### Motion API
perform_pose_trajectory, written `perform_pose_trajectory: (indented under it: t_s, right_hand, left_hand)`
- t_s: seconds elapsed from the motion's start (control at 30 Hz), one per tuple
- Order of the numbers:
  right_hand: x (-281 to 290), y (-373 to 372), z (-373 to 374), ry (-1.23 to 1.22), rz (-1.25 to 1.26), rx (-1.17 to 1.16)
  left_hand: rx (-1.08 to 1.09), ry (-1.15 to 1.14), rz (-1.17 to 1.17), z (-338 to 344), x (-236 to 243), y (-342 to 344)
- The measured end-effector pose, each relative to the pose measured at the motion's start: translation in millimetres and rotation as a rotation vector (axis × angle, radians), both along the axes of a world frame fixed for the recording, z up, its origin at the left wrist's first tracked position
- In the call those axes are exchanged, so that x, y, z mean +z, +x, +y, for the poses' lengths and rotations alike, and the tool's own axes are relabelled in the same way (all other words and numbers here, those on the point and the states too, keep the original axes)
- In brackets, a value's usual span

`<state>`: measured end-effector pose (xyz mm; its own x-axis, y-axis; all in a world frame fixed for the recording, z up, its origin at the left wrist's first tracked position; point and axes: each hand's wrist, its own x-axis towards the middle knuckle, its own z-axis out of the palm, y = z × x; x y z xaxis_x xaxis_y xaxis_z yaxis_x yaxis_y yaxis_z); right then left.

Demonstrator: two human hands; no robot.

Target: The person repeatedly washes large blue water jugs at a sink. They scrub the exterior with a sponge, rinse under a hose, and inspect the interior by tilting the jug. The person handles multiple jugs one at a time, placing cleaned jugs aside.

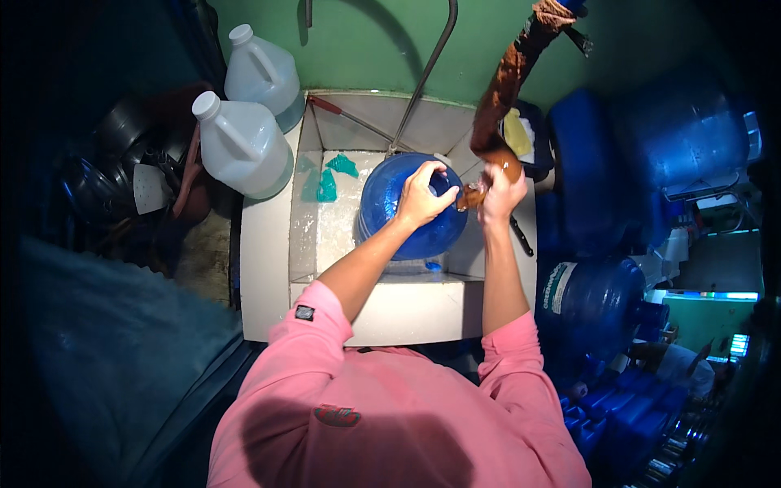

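Tiled basin (335, 236), green wall (350, 57)! Blue water jug (392, 224) under curved left fingers (428, 169), grip unclear; right fingers (493, 174) clutch brown hose (495, 114).

White tiled basin (390, 315) and contents

Left ledge (267, 252): two translucent jugs (252, 167) (white-capped, side by side). Wet interior: one large blue bottle (386, 191); teal scraps (327, 187), left of the bottle; one small blue piece (433, 266) toward the front. Right ledge (523, 281): one black-handled knife (521, 237).

Capped translucent jug (242, 154), second jug (262, 80) behind it, green scraps (327, 186), large blue bottle (600, 302) at right, green wall (358, 53)
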<state>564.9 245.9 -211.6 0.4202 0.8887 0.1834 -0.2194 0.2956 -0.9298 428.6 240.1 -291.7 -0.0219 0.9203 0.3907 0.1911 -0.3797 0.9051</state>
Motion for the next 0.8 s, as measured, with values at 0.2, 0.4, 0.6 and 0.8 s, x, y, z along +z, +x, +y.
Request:
perform_pose_trajectory:
  t_s: [0.2, 0.4, 0.6, 0.8]
  right_hand:
    - [36.3, -35.4, 14.4, 0.135, -0.141, 0.195]
    - [-18.7, -39.8, 5.5, -0.067, -0.497, 0.323]
    - [-80.4, -33.4, -24.6, -0.171, -0.417, 0.376]
    - [-137.9, -77.1, 17.3, -0.217, -0.536, 0.298]
  left_hand:
    - [0.095, -0.135, 0.072, -0.8, -19.1, 5.4]
    - [0.056, -0.252, 0.298, -13.3, -28.9, -8.5]
    - [-0.278, -0.409, -0.777, 14.5, 18.0, -49.0]
    - [-0.275, -0.267, 0.184, 44.0, 82.3, -31.5]
